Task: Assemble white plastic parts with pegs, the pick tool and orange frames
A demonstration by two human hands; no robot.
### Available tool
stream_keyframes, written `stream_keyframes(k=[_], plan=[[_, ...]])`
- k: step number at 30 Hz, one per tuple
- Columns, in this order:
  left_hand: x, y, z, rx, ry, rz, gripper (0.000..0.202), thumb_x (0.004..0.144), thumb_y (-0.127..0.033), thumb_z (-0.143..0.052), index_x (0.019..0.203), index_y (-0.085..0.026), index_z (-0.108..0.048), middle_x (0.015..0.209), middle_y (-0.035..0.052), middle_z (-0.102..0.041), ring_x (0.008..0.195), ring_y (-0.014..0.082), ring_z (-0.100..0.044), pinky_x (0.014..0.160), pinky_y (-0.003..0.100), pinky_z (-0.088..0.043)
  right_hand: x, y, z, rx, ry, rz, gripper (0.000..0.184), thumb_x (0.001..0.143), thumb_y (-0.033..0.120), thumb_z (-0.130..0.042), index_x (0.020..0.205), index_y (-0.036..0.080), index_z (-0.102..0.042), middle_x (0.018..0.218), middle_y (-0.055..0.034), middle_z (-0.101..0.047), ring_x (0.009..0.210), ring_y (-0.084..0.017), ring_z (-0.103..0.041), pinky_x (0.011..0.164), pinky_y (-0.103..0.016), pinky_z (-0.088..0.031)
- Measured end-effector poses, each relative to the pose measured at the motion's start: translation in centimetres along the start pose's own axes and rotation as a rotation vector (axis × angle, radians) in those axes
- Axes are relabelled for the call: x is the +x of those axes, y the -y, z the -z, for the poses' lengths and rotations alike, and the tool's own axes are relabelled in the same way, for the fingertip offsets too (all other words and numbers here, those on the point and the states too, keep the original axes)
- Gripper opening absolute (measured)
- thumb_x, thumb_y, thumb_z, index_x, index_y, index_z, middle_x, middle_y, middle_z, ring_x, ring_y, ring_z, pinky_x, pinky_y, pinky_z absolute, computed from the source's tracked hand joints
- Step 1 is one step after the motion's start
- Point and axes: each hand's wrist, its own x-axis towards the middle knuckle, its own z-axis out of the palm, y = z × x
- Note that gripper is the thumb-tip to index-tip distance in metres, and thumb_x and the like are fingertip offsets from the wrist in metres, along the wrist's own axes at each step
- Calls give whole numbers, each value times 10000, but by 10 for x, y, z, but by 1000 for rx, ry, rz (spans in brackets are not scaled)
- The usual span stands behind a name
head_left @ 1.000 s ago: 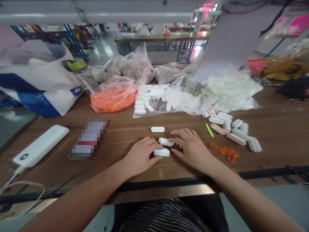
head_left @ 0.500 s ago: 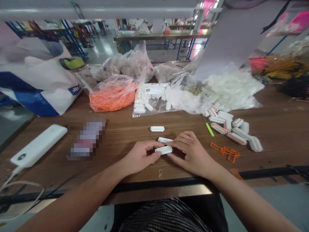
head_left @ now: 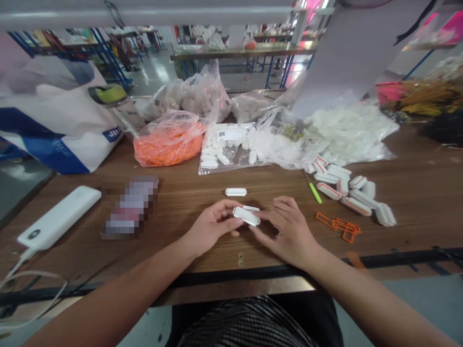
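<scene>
a blue-legged table (head_left: 217, 56) stands on glossy grey floor (head_left: 157, 77) beyond the workbench (head_left: 181, 193).

White grid-faced connector (head_left: 246, 216), orange rings (head_left: 343, 225), white blocks (head_left: 356, 206) (striped red-orange), lime-green tool handle (head_left: 315, 193), brown wood-grain tabletop (head_left: 184, 193)

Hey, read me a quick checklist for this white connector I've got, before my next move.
1. Left hand gripping the white connector: ok, at its left end.
2. Right hand gripping it too: cannot tell; fingers are at its right end.
3. Orange frames lying separately: not ok, they overlap.
4. Green-handled tool out of both hands: ok, on the table.
5. Lone white piece beyond the hands: ok.
</scene>
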Motion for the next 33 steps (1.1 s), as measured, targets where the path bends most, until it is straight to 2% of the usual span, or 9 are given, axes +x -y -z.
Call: stream_keyframes(k=[6,10,14,18,21,23,25,28,33], plan=[[-3,8,-5,-224,123,21,407,850,-373,-675,1220,-208,-636,1242,103,-643,1079,210,-629,880,319,-529,-7,16,-2,-330,-54,150,139,882,182,-589,966,279,-640,796,3,-748,661,-178,-623,872,-429,-374],[-6,11,-13,-246,143,49,480,833,-393,-694,1265,-213,-590,1219,103,-646,1051,213,-635,904,351,-515,-7,21,-3,-376,-59,180,133,893,169,-571,923,274,-646,787,5,-750,656,-172,-614,875,-418,-363],[-3,8,-9,-28,44,11,418,887,-409,-594,1236,-179,-575,1097,94,-674,799,147,-642,729,298,-537,0,14,-4,-148,41,131,106,881,241,-564,860,277,-661,814,15,-745,737,-181,-629,842,-400,-390],[-4,-4,6,341,14,-62,379,903,-360,-544,1248,-201,-538,1069,90,-671,897,196,-620,626,271,-514,7,-3,-2,-23,57,-74,147,851,298,-573,898,227,-693,910,-40,-721,840,-220,-609,774,-390,-392],[-9,-13,13,612,18,-147,235,900,-319,-570,1107,-209,-567,989,43,-685,872,184,-627,754,315,-503,8,-14,-5,-119,134,-117,187,822,358,-640,914,212,-712,938,-64,-717,871,-249,-594,800,-408,-361],[-11,-15,13,767,45,-181,163,904,-299,-567,1038,-213,-601,934,20,-676,810,172,-620,764,321,-489,8,-18,-8,-162,192,-113,156,825,334,-649,888,209,-718,868,-56,-722,840,-243,-594,816,-411,-342],[-11,-14,12,921,33,-226,172,885,-290,-602,1036,-216,-636,922,23,-663,807,182,-615,782,338,-485,9,-25,-10,-212,216,-138,135,843,301,-635,865,202,-724,814,-54,-721,816,-237,-596,813,-411,-328],[-8,-8,10,1054,28,-325,221,905,-280,-580,1106,-223,-653,1020,50,-640,938,211,-614,868,371,-477,13,-39,-10,-292,214,-245,154,858,322,-632,881,211,-737,822,-62,-722,822,-250,-599,775,-404,-327],[-3,-3,10,1159,45,-357,295,965,-307,-481,1226,-230,-594,1099,71,-630,974,229,-616,873,396,-493,17,-60,-2,-263,210,-377,249,859,323,-622,1061,211,-715,992,-88,-720,931,-290,-611,773,-408,-389]])
